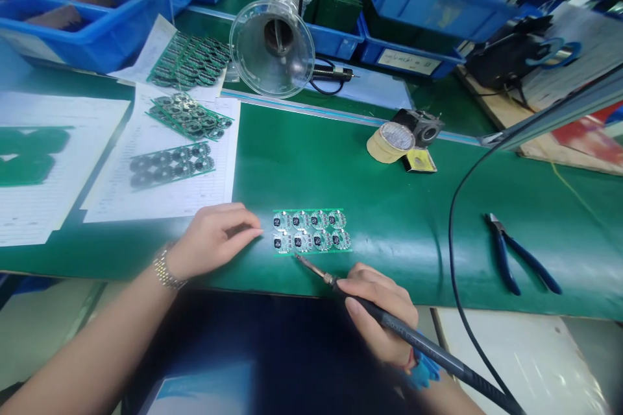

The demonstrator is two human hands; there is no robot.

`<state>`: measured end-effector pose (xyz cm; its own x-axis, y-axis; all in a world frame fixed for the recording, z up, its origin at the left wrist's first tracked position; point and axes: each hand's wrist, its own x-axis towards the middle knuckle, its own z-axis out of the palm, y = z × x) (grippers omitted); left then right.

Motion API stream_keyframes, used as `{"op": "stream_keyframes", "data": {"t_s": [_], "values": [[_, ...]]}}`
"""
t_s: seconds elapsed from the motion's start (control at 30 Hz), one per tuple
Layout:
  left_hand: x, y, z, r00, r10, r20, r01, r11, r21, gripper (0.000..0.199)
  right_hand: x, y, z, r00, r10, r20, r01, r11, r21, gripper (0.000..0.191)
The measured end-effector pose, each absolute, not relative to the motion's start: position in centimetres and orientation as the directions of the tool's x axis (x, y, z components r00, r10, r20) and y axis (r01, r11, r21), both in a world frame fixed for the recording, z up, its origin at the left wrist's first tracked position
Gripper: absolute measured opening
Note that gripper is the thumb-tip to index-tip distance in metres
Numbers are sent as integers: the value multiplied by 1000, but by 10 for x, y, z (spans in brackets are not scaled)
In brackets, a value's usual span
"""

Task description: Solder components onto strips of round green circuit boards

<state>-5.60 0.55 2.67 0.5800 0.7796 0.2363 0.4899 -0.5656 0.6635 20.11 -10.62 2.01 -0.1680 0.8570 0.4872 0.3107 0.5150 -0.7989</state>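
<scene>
Left hand (214, 240) is resting relaxed and half-curled, holding nothing, fingertips just beside a panel of eight round PCBs (311, 231) sitting near the front edge of the green mat (413, 259). Right hand (374, 311) has a pen grip on a soldering iron (428, 347), tip right by the panel's lower edge. Blue-handled side cutters (520, 253) lie off to the right.

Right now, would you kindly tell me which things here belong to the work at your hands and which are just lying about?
In use: soldering iron in the right hand; green circuit board panel beside the left hand.
Lying about: blue-handled pliers; roll of masking tape; clear funnel hood; blue plastic bins.
</scene>
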Motion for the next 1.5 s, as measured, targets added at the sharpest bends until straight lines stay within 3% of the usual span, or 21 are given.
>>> {"op": "stream_keyframes", "data": {"t_s": [0.27, 0.87, 1.5], "values": [[-55, 4, 22, 694, 685, 223, 418, -635, 650, 16, 185, -97, 26, -215, 839, 500, 337, 545, -768, 28], [-47, 6, 20, 737, 643, 208, 439, -689, 576, 18, 183, -94, 24, -214, 847, 486, 359, 531, -768, 25], [-52, 5, 21, 736, 650, 188, 441, -672, 595, 17, 180, -95, 24, -216, 847, 485, 342, 531, -775, 28]]}}
